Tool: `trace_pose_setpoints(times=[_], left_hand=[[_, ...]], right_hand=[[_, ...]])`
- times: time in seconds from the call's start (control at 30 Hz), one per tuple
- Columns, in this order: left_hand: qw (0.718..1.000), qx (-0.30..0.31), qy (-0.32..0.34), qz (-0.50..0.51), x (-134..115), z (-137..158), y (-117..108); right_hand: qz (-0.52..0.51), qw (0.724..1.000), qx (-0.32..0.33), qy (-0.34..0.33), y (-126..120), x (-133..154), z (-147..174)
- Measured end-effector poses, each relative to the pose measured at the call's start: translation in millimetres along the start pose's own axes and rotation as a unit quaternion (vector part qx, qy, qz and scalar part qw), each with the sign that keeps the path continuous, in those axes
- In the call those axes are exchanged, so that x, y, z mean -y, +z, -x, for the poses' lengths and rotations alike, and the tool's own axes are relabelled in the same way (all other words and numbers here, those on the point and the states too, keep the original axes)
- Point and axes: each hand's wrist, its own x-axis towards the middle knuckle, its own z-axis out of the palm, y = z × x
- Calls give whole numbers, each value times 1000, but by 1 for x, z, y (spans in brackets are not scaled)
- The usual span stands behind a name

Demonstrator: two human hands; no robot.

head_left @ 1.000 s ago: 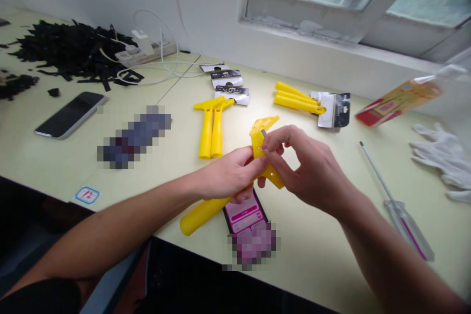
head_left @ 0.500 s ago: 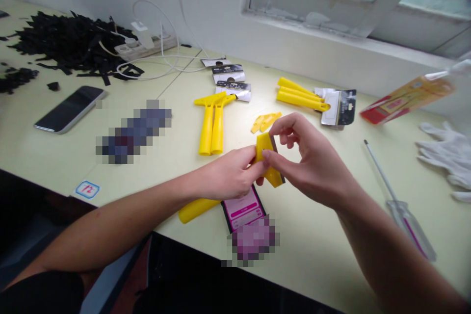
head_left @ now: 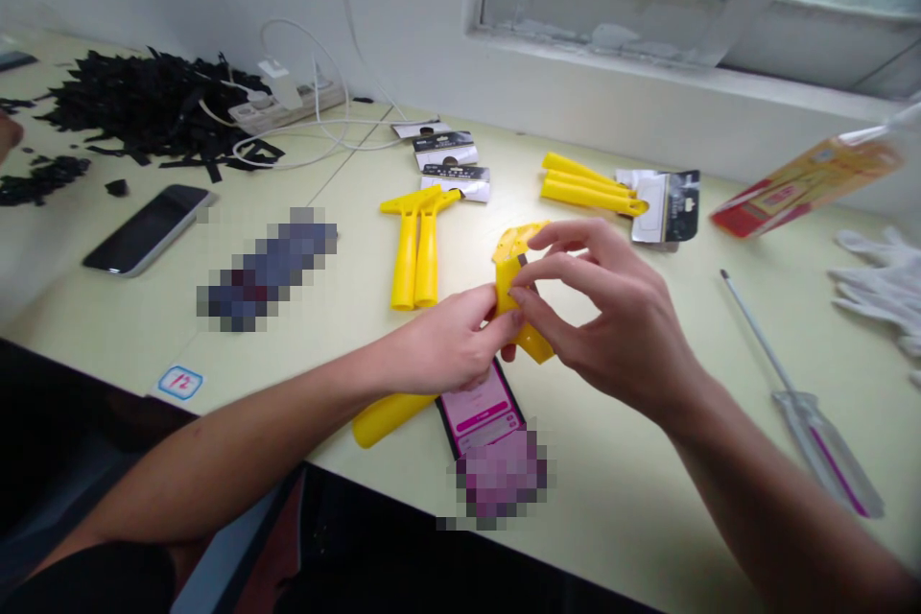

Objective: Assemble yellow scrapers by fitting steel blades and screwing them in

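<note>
My left hand (head_left: 457,338) is closed around a yellow scraper (head_left: 536,345), whose handle sticks out behind the wrist toward the table's front edge. A dark blade edge shows at the scraper's head, partly behind my right fingers. My right hand (head_left: 619,331) pinches with thumb and index finger at a small spot on the face of the head; whatever is between the fingertips is too small to make out. Just beyond the head lie small yellow plates (head_left: 514,238). Two yellow scrapers (head_left: 407,249) rest side by side to the left.
A pink-screened phone (head_left: 481,414) lies below my hands. Yellow handles (head_left: 586,187) and a packaging card (head_left: 666,206) are behind, with a screwdriver (head_left: 795,403) and white gloves (head_left: 878,283) at right. Black pieces (head_left: 144,106) are heaped at left, near another person's hand (head_left: 7,134).
My right index finger has moved from the top end of the scraper's head down beside the thumb, into a pinch. A co-worker's hand has come in at the left edge.
</note>
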Motion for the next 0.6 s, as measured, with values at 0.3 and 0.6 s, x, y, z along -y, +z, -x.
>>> trace_pose_setpoints(times=[0.3, 0.6], left_hand=[[998, 42, -18, 35, -1, 1, -1], [994, 70, -31, 76, -3, -1, -11]], right_hand=[[-312, 929, 54, 191, 10, -3, 3], [-390, 876, 181, 218, -7, -16, 0]])
